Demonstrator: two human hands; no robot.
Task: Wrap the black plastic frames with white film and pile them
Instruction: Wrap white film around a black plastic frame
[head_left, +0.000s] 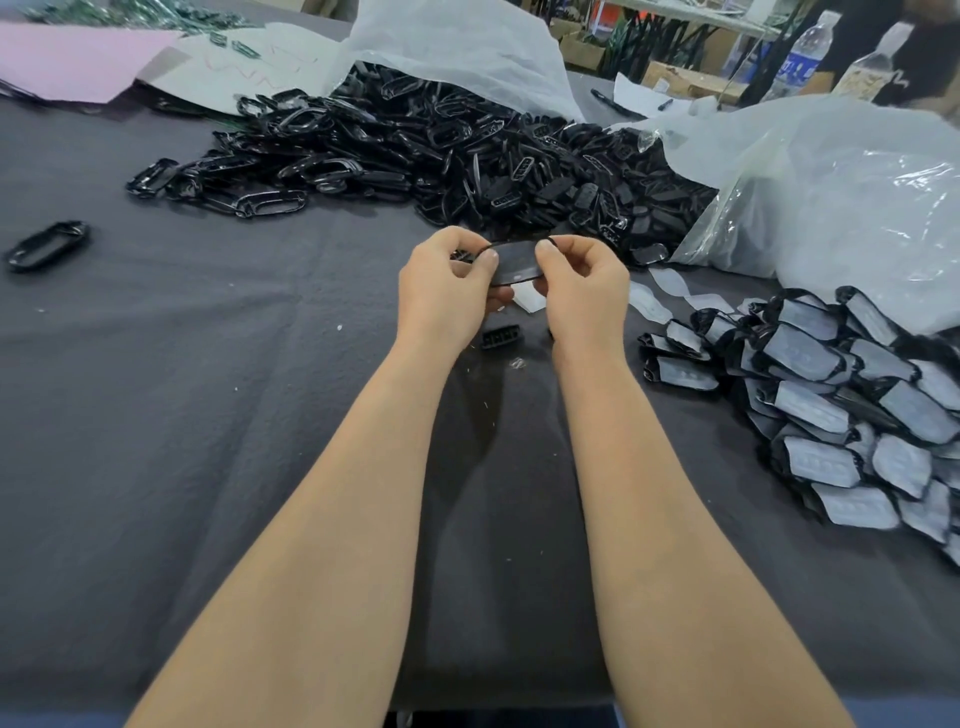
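Dozens wrapped: the wrapped pile (852, 415) lies at the right, so the work looks well begun.
Left to do: the bare-frame heap (467, 156) beyond the hands is far bigger.
Held frame (514, 262): raised off the table, between both hands.
Left hand (447, 291): fingers curled, pinching the frame's left end.
Right hand (587, 291): fingers curled, pinching its right end.
Film strip (670, 283): flat on the cloth, just right of the right hand.

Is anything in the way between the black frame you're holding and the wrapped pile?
Nothing tall. The left hand and right hand hold the black frame above the cloth; only flat white film strips lie between it and the wrapped pile.
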